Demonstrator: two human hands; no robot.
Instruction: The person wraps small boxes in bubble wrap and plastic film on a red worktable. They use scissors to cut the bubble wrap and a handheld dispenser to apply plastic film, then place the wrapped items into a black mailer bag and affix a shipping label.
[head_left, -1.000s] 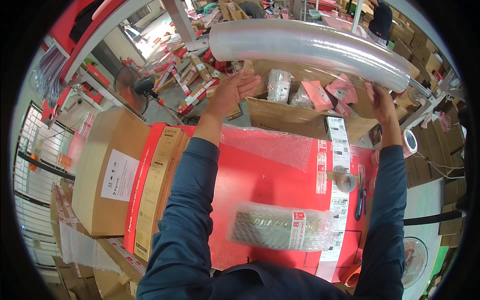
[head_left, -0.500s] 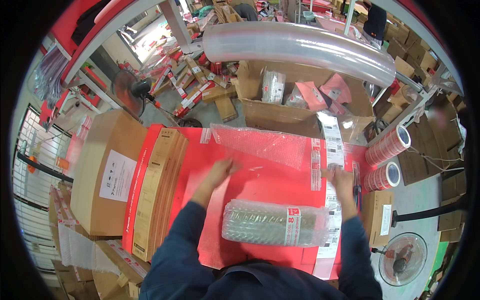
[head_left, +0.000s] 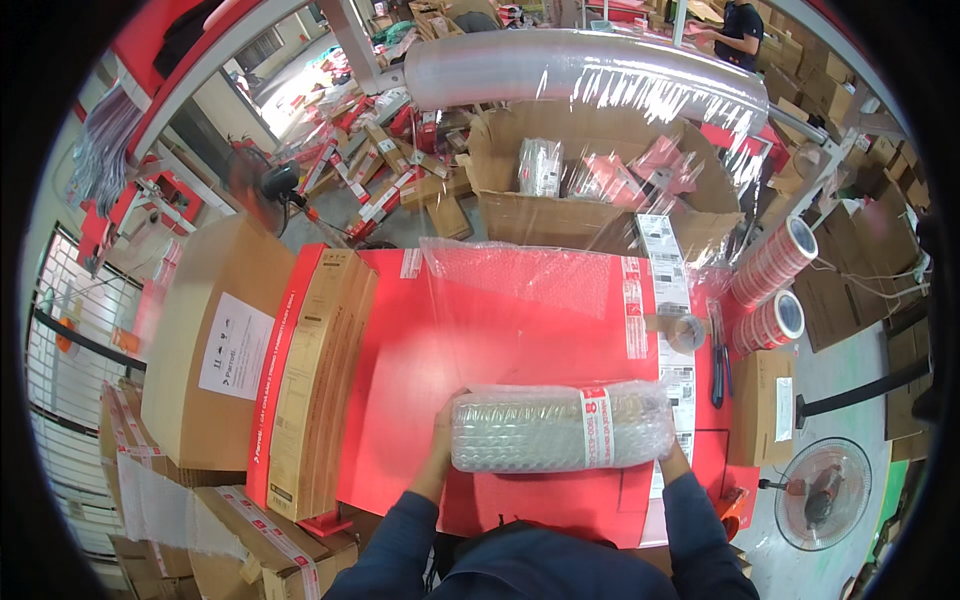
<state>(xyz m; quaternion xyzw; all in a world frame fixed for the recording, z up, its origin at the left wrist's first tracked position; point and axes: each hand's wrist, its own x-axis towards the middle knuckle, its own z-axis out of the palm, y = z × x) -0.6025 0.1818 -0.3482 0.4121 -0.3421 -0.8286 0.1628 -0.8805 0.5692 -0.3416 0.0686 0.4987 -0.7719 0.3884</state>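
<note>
A parcel in clear bubble wrap [head_left: 530, 430], with a red-and-white printed tape band [head_left: 597, 425] round it, lies crosswise before me on the red tabletop [head_left: 400, 410]. My left hand [head_left: 442, 432] grips its left end. At its right end my right hand [head_left: 676, 458] holds on, fingers partly hidden behind the wrap. Beyond the parcel, a bubble wrap sheet [head_left: 520, 278] lies on the table. Clear film glints below the big film roll [head_left: 580, 72] and seems to reach down toward the parcel.
Tall brown cartons [head_left: 318, 400] stand along the left. To the right are a label strip [head_left: 668, 270], a small tape roll [head_left: 686, 334], a dark-handled cutting tool [head_left: 717, 375], and stacked printed tape rolls [head_left: 775, 262]. An open carton [head_left: 560, 222] stands behind the table; a fan [head_left: 825, 495] is at right.
Both hands have come back toward me and taken the parcel by its ends. The parcel has shifted slightly away from me. Film glints now show below the roll; the small tape roll has come into view.
</note>
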